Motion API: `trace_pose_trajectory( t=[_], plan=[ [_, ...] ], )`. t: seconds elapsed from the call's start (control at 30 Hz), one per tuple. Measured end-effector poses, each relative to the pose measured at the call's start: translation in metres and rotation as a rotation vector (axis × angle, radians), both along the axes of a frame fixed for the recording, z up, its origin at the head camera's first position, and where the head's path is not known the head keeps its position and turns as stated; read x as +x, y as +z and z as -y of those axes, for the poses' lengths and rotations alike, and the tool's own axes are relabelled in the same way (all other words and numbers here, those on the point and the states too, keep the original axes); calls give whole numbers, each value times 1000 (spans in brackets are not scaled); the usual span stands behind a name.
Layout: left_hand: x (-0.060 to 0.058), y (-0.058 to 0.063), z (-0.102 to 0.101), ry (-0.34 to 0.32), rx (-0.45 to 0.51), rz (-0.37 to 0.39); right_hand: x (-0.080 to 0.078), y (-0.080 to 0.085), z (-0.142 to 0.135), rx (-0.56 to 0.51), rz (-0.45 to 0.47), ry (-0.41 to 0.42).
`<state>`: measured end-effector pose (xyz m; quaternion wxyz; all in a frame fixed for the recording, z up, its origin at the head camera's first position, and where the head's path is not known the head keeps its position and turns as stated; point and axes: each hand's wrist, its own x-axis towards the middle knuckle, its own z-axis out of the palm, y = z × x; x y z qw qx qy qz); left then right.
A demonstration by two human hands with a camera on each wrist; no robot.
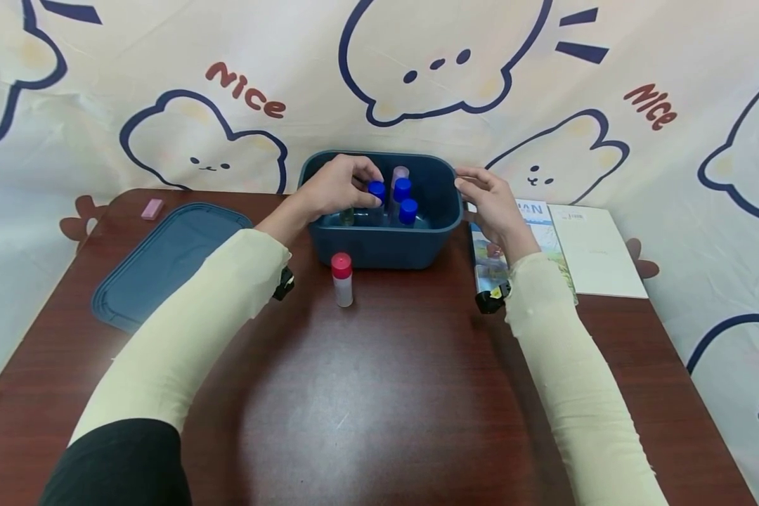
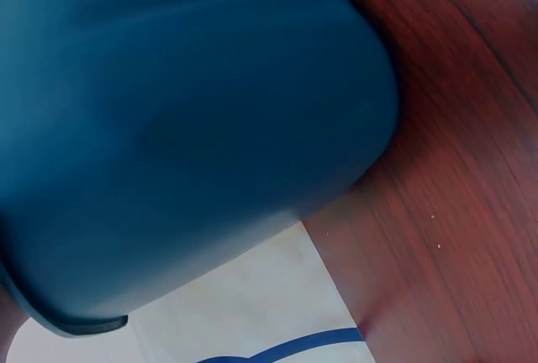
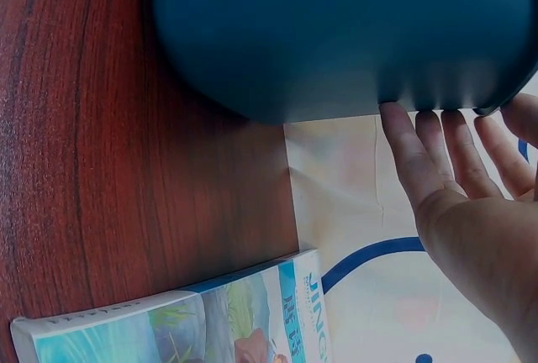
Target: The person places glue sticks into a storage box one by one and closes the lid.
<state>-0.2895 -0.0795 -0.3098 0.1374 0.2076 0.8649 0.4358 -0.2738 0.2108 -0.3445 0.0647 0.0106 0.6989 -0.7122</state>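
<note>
A dark blue plastic bin (image 1: 379, 247) stands at the back of the table. Over its left side reaches my left hand (image 1: 336, 187), pinching a small blue-capped bottle (image 1: 377, 188) between thumb and fingers. Two more blue-capped bottles (image 1: 407, 211) and one with a pale cap (image 1: 400, 173) stand in the bin. Something small and greenish (image 1: 346, 217) shows beneath the hand. My right hand (image 3: 471, 220) touches the bin's right wall near the rim, its fingers fairly straight. In the left wrist view the bin hides the left hand's fingers.
In front of the bin a red-capped bottle (image 1: 342, 280) stands upright. A blue lid (image 1: 171, 263) lies at left, with a pink block (image 1: 152, 209) behind it. At right lie a picture-covered book (image 1: 487, 256) and a white one (image 1: 597, 249). A patterned curtain (image 1: 316, 42) hangs behind.
</note>
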Motion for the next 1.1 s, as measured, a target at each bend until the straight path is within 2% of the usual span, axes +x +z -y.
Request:
trace_pose_trajectory(
  t=[0.33,0.6,0.8,1.1],
  plan=[
    [1,-2,-5,-6,-54,-9,1,-1,1,14,17,-4],
    [-1,-2,-6,-10,-29,2,2,0,0,1,7,3],
    [-1,1,-5,8,-15,9,1,1,0,4,10,-1],
    [1,8,-3,25,-42,-4,1,0,1,1,5,0]
  ],
)
